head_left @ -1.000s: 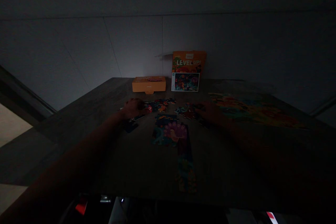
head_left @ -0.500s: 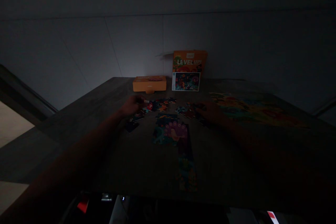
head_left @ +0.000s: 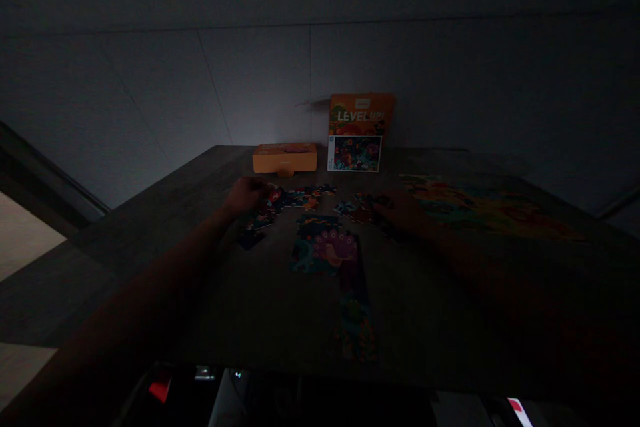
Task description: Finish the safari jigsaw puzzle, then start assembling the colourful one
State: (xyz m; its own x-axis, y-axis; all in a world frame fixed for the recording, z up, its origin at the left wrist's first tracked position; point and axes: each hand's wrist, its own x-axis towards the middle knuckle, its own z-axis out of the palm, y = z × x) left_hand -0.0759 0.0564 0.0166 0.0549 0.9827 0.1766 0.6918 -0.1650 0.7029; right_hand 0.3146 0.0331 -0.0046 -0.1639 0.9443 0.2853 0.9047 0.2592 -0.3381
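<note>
The scene is very dim. My left hand (head_left: 244, 195) is at the left heap of loose jigsaw pieces (head_left: 303, 198), its fingers closed on a puzzle piece (head_left: 274, 194) with red on it. My right hand (head_left: 400, 209) rests at the right heap of jigsaw pieces (head_left: 359, 209); its fingers are too dark to make out. Between and nearer to me lies a joined part of the puzzle (head_left: 327, 253) with a pink-purple peacock. From it a joined strip (head_left: 356, 320) runs toward the table's front edge.
An orange box (head_left: 285, 159) lies at the back of the grey table (head_left: 200, 313). To its right stand an upright orange "LEVEL UP!" box (head_left: 361, 113) and a picture card (head_left: 354, 153). A colourful finished-looking puzzle (head_left: 490, 208) lies flat at the right.
My left hand has drawn slightly left and up, and the red piece has moved left with its fingers. The right hand stays nearly where it was.
</note>
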